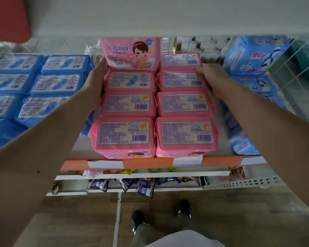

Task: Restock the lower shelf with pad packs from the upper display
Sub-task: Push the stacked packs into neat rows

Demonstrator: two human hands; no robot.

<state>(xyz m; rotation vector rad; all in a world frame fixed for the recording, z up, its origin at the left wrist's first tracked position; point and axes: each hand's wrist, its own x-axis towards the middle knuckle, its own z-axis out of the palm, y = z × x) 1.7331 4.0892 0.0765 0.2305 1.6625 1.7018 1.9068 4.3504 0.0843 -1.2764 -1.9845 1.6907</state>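
Two rows of pink pad packs (127,106) lie flat on the shelf (150,162) with its orange front edge. At the back of the left row one pink pack with a cartoon girl (130,53) stands upright. My left hand (96,77) lies flat against the left side of that row, its fingertips touching the upright pack's lower left corner. My right hand (210,73) is at the right side of the right row, its fingers curled over the right edge of the rear pink pack (180,60).
Blue pad packs (57,84) fill the shelf to the left, and more blue packs (253,56) are stacked to the right beside a wire divider (291,68). A white shelf board (150,16) overhangs above. Snack bags (144,187) hang on lower shelves. My shoes (137,219) stand on the floor.
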